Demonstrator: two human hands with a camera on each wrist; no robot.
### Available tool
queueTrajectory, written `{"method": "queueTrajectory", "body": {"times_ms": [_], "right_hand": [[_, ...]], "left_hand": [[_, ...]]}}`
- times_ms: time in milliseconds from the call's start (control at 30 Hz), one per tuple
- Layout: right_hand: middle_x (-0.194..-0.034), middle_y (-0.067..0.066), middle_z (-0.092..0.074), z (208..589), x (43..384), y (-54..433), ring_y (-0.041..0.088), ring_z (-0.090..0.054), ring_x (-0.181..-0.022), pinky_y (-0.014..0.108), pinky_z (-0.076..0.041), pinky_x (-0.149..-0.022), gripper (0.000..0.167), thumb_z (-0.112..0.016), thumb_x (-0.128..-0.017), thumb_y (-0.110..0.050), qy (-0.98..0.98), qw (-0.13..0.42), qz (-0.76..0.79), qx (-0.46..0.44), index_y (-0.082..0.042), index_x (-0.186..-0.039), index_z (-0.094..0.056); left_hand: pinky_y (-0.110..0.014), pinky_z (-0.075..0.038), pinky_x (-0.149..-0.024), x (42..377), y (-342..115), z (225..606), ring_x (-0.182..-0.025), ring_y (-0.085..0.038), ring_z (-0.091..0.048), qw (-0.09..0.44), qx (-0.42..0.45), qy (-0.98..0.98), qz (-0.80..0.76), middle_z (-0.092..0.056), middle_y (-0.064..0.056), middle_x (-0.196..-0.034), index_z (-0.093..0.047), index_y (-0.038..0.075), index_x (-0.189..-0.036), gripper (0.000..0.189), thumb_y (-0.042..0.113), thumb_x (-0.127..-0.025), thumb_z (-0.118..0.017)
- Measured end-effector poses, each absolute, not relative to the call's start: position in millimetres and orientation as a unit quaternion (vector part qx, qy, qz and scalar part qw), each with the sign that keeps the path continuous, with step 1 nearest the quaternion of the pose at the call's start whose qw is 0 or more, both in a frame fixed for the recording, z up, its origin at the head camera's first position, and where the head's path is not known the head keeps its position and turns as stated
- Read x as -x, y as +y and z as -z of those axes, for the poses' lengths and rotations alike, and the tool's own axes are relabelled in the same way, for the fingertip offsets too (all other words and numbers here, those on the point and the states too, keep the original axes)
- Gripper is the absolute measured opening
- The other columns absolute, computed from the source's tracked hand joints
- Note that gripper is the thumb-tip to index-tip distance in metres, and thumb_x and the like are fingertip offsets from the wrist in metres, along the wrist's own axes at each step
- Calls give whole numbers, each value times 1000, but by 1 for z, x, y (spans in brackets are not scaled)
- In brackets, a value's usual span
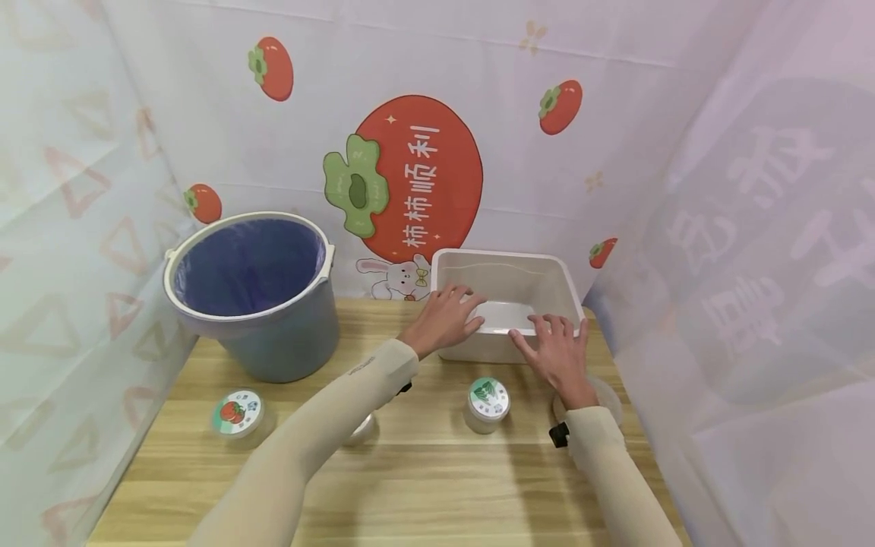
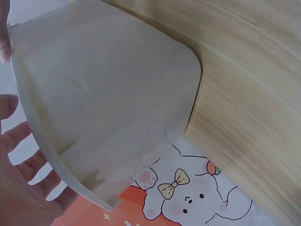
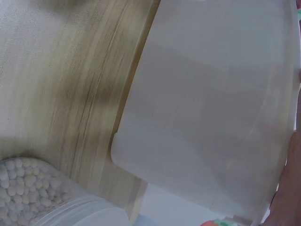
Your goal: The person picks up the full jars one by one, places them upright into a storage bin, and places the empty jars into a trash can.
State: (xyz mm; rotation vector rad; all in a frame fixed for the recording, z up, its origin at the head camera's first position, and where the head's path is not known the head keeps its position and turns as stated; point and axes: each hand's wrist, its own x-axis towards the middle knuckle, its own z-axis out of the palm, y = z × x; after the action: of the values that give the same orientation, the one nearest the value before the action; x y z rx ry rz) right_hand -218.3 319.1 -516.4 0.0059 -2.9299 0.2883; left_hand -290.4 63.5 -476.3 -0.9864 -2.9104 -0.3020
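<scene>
A white plastic bin stands at the back right against the backdrop. Over its left front rim, my left hand reaches with spread fingers; the left wrist view has these fingers on the far side of the rim. My right hand lies across the front rim farther right, its fingers loosely spread over the opening. Neither hand shows anything held. Just in front of the bin stands a small jar with a leafy green vegetable on its lid. Only an edge of the right hand enters the right wrist view.
A blue-grey bucket stands at the back left. Near the left edge is a tomato-lidded jar. The left forearm partly hides another jar. Beside the right wrist lies a clear jar of pale round pieces.
</scene>
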Motion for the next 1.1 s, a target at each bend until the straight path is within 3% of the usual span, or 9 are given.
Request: {"method": "queueTrajectory", "body": {"times_ms": [233, 433, 500, 700, 900, 1100], "right_hand": [[-164, 27, -45, 516, 213, 323, 55, -34, -155, 82, -12, -126, 84, -49, -100, -77, -985, 144, -93, -15, -17, -158, -54], [-163, 29, -42, 516, 201, 331, 62, -35, -152, 87, -21, -120, 102, -31, -94, -94, -971, 217, -95, -31, -20, -161, -49], [-165, 29, -40, 516, 196, 334, 61, -34, -153, 87, -23, -118, 100, -35, -94, -92, -971, 216, -99, -28, -22, -165, -44], [-169, 29, -36, 518, 179, 344, 60, -32, -154, 88, -22, -116, 95, -68, -92, -66, -973, 199, -117, 6, -22, -169, -36], [-173, 28, -29, 525, 164, 350, 58, -26, -157, 91, -11, -118, 100, -70, -94, -63, -974, 168, -148, 44, -20, -173, -28], [-172, 30, -29, 537, 151, 358, 60, -27, -156, 91, -13, -117, 103, -71, -94, -62, -972, 156, -155, 79, -19, -174, -24]], "left_hand": [[-53, -40, -124, 286, 60, 481, -150, -28, -45, 22, 328, -939, 99, -53, -4, -162, -54, 31, -161, 52, 52, -114, -50], [-53, -38, -126, 281, 56, 484, -152, -26, -44, 29, 336, -936, 102, -53, -3, -162, -57, 30, -159, 49, 50, -114, -49], [-53, -37, -126, 280, 53, 486, -152, -26, -44, 33, 339, -934, 105, -54, -3, -161, -59, 30, -157, 48, 50, -114, -50], [-55, -35, -127, 276, 49, 490, -153, -28, -44, 47, 347, -929, 116, -58, -4, -158, -61, 28, -155, 46, 48, -114, -51], [-54, -30, -131, 275, 44, 496, -155, -30, -42, 42, 345, -929, 124, -58, -6, -158, -62, 26, -154, 46, 46, -114, -53], [-53, -27, -132, 275, 42, 500, -157, -30, -37, 35, 346, -930, 119, -55, -5, -161, -60, 26, -156, 48, 48, -114, -51]]}}
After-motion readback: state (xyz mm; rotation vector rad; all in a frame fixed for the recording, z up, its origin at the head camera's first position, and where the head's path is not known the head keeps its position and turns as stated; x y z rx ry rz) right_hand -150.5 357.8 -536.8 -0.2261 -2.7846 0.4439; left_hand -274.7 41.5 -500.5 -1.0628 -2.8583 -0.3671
